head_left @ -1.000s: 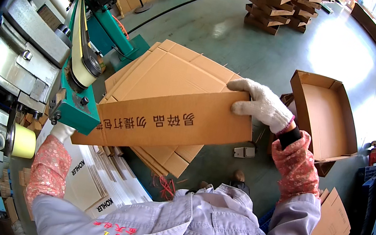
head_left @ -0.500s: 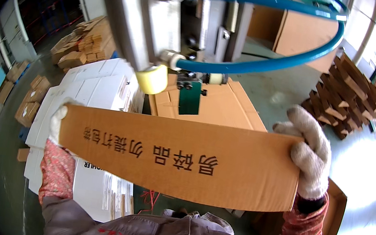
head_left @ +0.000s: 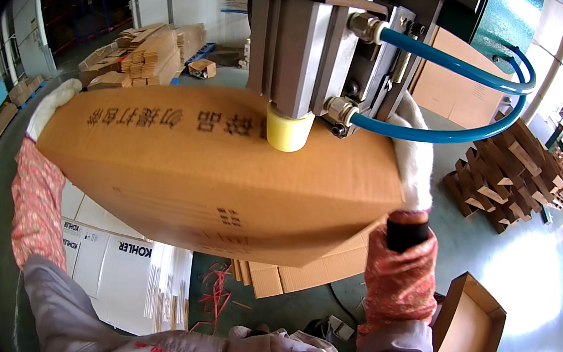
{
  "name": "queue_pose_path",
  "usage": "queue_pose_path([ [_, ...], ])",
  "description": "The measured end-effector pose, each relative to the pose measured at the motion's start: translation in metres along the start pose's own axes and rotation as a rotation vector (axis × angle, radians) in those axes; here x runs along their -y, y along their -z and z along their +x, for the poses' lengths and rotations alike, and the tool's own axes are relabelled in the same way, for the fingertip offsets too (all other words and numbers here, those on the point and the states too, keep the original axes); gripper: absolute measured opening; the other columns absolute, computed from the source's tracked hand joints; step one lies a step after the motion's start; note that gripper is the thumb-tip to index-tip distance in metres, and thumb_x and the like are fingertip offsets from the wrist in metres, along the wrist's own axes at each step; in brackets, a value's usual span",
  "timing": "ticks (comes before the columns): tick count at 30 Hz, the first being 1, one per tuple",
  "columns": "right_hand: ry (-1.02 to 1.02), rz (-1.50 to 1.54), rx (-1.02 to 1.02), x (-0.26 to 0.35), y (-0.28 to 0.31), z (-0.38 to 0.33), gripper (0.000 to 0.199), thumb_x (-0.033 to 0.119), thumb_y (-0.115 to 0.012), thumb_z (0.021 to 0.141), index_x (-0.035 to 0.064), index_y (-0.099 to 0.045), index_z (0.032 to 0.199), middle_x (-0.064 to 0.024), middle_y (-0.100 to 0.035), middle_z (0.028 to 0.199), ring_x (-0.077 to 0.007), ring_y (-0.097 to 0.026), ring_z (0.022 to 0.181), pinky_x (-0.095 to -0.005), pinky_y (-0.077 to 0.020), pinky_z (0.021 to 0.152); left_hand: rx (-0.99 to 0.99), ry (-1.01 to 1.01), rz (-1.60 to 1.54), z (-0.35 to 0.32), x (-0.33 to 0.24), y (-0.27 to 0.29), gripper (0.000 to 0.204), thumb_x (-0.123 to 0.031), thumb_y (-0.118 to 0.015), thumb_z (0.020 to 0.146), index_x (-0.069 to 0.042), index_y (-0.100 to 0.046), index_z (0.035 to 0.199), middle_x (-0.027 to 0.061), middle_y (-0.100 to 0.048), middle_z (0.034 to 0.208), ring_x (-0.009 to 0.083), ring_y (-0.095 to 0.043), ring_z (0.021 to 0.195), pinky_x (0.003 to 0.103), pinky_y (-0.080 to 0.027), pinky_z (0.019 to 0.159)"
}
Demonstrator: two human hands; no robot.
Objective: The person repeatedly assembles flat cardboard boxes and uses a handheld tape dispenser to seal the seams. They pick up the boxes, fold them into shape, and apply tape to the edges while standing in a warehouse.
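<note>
A brown cardboard box (head_left: 177, 150) with dark printing spans between my gloved hands, its long printed face up and another side toward me. My left hand (head_left: 54, 101) grips its left end, fingers over the far corner. At the right end my right hand (head_left: 413, 158) is closed on the box; its fingers are partly hidden behind the machine. Over the box's far edge hangs a machine head (head_left: 291, 55) with a metal cylinder block. Its yellow cap (head_left: 288, 130) overlaps the printed face in view; whether they touch I cannot tell.
Blue hoses (head_left: 431, 134) loop right from the machine. White flat cartons (head_left: 117, 268) are stacked lower left, and flat brown cardboard (head_left: 304, 273) lies under the box. An open carton (head_left: 466, 339) stands lower right. Brown cardboard pieces (head_left: 512, 172) are piled at the right; red strapping (head_left: 214, 296) lies on the floor.
The box has moved left and away from me, its far part now behind the machine head. It has tilted, showing a second side. Both hands have moved with it, still gripping.
</note>
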State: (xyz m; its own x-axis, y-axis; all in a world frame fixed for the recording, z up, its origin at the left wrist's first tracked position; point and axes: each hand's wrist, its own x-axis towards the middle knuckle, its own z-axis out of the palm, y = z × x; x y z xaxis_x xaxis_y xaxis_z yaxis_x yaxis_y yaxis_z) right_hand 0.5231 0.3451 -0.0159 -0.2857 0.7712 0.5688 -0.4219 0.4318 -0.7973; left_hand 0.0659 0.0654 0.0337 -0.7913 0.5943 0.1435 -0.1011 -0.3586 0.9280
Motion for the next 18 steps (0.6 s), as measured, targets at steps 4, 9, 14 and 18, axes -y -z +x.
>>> queue_pose_path([
  [4,0.004,0.071,-0.045,-0.008,-0.016,0.006,0.057,0.008,-0.049,0.088,-0.0031,-0.041,0.144,-0.0126,-0.059,0.127,-0.0195,-0.058,0.110,-0.0301,-0.0497,0.094,0.535,0.047,0.096,0.077,-0.004,0.028,0.019,-0.015,-0.064,0.092,-0.007,-0.058,0.109,0.0025,-0.062,0.100,0.0168,-0.063,0.092,0.035,-0.054,0.082],
  [9,-0.036,0.072,-0.125,-0.007,-0.025,0.004,0.063,0.001,-0.043,0.083,-0.0013,-0.038,0.145,-0.0147,-0.054,0.133,-0.0223,-0.060,0.109,-0.0312,-0.0531,0.092,0.499,0.123,0.119,0.103,0.009,0.030,0.041,-0.016,-0.070,0.090,-0.006,-0.057,0.127,0.0063,-0.065,0.114,0.0207,-0.065,0.101,0.037,-0.055,0.087],
  [14,0.020,-0.046,-0.121,-0.024,-0.001,0.009,0.057,0.001,-0.045,0.090,-0.0011,-0.037,0.146,-0.0127,-0.051,0.137,-0.0193,-0.053,0.115,-0.0299,-0.0436,0.100,0.405,0.012,0.113,0.106,0.019,0.018,0.033,-0.016,-0.068,0.090,-0.005,-0.057,0.120,0.0048,-0.064,0.107,0.0182,-0.064,0.096,0.035,-0.054,0.083],
  [18,-0.034,-0.079,-0.201,-0.021,-0.005,-0.057,0.051,0.020,-0.049,0.103,-0.0016,-0.034,0.148,-0.0127,-0.049,0.141,-0.0206,-0.049,0.125,-0.0333,-0.0365,0.108,0.464,-0.006,0.170,0.051,0.016,0.026,0.032,-0.020,-0.064,0.091,-0.003,-0.058,0.118,0.0062,-0.065,0.099,0.0175,-0.065,0.090,0.035,-0.054,0.080],
])
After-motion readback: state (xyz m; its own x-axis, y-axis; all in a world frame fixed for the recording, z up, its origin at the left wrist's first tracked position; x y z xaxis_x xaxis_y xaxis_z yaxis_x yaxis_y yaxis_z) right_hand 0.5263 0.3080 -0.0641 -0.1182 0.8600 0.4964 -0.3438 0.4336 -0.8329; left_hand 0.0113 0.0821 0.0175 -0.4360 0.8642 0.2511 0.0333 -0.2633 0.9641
